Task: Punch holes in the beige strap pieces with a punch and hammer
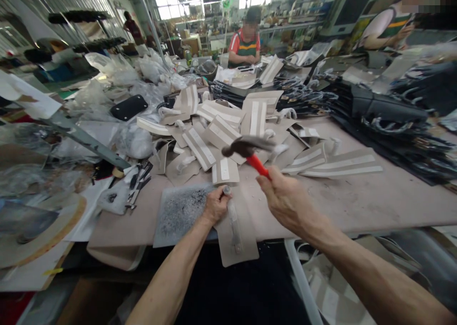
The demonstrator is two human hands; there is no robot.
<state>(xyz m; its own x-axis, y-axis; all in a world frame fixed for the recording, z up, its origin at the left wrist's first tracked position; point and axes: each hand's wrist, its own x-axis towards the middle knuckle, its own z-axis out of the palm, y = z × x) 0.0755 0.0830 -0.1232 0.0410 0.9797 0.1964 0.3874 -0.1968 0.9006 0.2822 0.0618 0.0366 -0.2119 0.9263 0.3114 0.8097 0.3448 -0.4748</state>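
Head view: a scuffed grey pad (180,210) is seen at the near edge of the table (357,201), and everything is placed from it. Just right of the pad, a beige piece (237,234) is laid flat, its lower end hanging over the table edge. At the pad's upper right corner the left hand (216,205) is closed into a fist around a small metal punch (226,190), which is held upright with its tip on the top of the beige piece. Further right of the pad and above it, a hammer (246,146) is raised clear of the table; its red handle is gripped firmly in the right hand (282,196), fingers wrapped fully round, and the dark head is blurred. Beyond the pad, a loose pile of beige pieces (221,125) is spread across the table. Far right of the pad, black bags (385,115) are stacked. Well beyond the pad, a co-worker (246,41) is seated at the far end.
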